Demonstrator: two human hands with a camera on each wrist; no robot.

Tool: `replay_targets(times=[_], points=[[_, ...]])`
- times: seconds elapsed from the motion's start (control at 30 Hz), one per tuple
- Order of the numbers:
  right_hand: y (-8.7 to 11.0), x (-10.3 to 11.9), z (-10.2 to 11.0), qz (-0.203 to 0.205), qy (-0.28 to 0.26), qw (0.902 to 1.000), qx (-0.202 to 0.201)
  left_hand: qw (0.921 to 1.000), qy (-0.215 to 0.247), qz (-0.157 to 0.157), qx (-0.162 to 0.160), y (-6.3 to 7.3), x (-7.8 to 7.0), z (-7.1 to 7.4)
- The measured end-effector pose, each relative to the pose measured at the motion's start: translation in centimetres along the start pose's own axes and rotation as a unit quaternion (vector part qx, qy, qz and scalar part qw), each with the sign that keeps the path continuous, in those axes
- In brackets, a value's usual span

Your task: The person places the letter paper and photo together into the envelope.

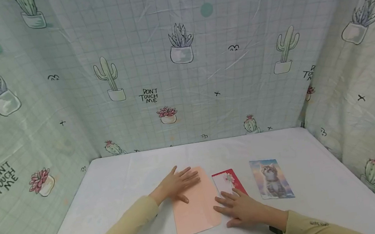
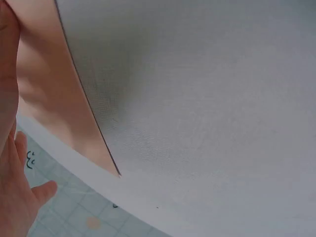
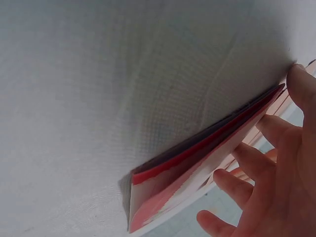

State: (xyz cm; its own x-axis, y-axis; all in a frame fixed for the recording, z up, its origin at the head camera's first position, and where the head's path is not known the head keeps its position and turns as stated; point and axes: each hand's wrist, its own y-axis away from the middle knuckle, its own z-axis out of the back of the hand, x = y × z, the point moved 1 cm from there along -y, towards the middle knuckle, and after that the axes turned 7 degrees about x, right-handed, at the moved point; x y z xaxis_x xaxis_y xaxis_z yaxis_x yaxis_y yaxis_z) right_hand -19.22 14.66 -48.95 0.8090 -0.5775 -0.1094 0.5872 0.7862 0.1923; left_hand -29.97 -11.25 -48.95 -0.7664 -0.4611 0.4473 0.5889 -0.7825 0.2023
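Note:
A peach-coloured paper sheet (image 1: 200, 212) lies on the white table, and my left hand (image 1: 176, 184) rests on its upper left part with the fingers spread. In the left wrist view, the edge of the peach sheet (image 2: 64, 94) runs beside that hand. To the right of the sheet is a red and white folded card (image 1: 221, 181) with a flower design. My right hand (image 1: 242, 208) lies over the card's lower part, fingers spread and fairly straight toward the peach sheet. The right wrist view shows the folded card (image 3: 192, 173) slightly parted along its edge, with fingertips at its side.
A picture card of a kitten (image 1: 271, 180) lies on the table (image 1: 117, 181), right of the red card. Patterned cloth (image 1: 182, 78) with cacti hangs behind and on both sides of the table.

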Motion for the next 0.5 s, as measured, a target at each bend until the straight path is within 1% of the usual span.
replay_targets(times=[0.1, 0.2, 0.27, 0.33, 0.43, 0.5], points=[[0.2, 0.0, 0.0, 0.000, 0.000, 1.0000, -0.001, 0.9997, 0.008, -0.003, 0.022, -0.6, 0.1, 0.3], [0.4, 0.0, 0.1, 0.003, -0.001, 1.0000, -0.008, 0.9992, 0.016, -0.004, 0.035, -1.2, 0.3, 0.6], [0.4, 0.1, 0.2, 0.007, -0.001, 0.9999, -0.013, 0.9984, 0.034, -0.004, 0.044, -1.3, 0.5, 0.8], [0.5, 0.1, 0.2, 0.009, -0.006, 0.9998, -0.016, 0.9959, 0.070, -0.003, 0.058, -1.3, 0.7, 0.8], [0.5, 0.2, 0.1, 0.007, -0.014, 0.9998, -0.013, 0.9883, 0.133, 0.000, 0.074, -1.0, 0.9, 0.5], [0.5, 0.2, 0.1, 0.001, -0.025, 0.9997, -0.004, 0.9833, 0.163, 0.001, 0.081, -0.9, 1.0, 0.1]])
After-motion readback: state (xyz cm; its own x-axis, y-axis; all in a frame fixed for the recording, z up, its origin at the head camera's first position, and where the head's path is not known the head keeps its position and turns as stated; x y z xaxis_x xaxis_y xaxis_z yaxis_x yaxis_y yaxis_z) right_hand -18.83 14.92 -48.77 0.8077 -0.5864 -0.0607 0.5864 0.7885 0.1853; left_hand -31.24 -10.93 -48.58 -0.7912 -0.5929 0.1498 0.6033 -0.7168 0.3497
